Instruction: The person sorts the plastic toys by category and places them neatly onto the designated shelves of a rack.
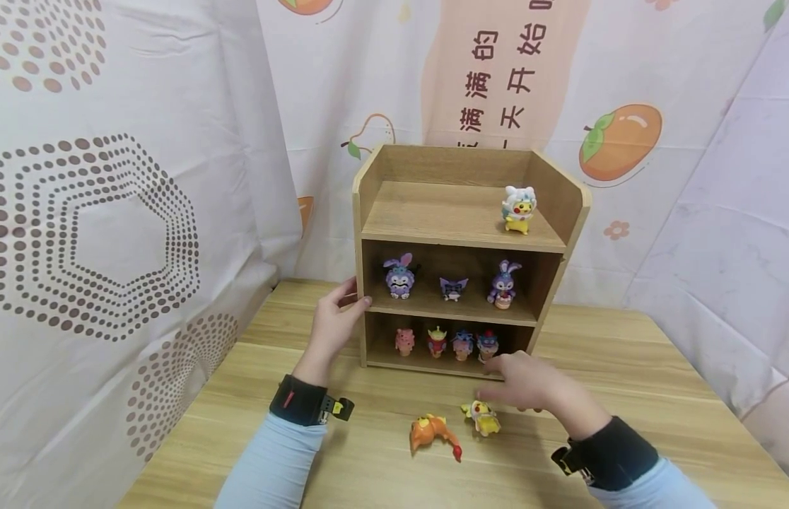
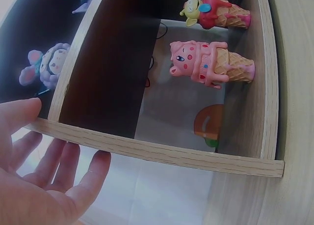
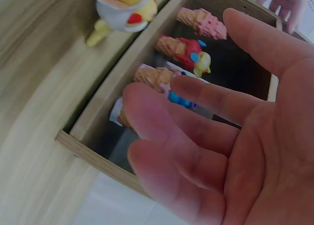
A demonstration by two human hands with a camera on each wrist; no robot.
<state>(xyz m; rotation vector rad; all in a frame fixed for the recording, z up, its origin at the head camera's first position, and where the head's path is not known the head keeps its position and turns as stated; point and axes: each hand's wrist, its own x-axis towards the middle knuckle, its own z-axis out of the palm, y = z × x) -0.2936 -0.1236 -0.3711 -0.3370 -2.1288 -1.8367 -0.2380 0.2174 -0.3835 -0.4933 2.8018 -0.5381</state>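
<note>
A small wooden display shelf (image 1: 452,308) stands on the table, figurines on its tiers. My left hand (image 1: 334,318) holds its left side panel, thumb at the front edge and fingers (image 2: 93,173) along the outer face. My right hand (image 1: 528,385) hovers before the lower right corner, fingers spread and loosely bent, nothing in them. Just left of it, a yellow figurine with a white hood (image 1: 482,417) lies on the table. An orange figurine with a red-tipped tail (image 1: 433,430) lies farther left. On the bottom tier stand several ice-cream-cone figurines, including a pink bear (image 2: 201,63).
A yellow figurine in a white hood (image 1: 519,209) stands on the top tier's right. The middle tier bears a purple fluffy figurine (image 1: 399,276), a small dark-faced one (image 1: 453,288) and a purple rabbit (image 1: 503,284). Printed curtains (image 1: 343,85) hang behind and beside the table (image 1: 598,353).
</note>
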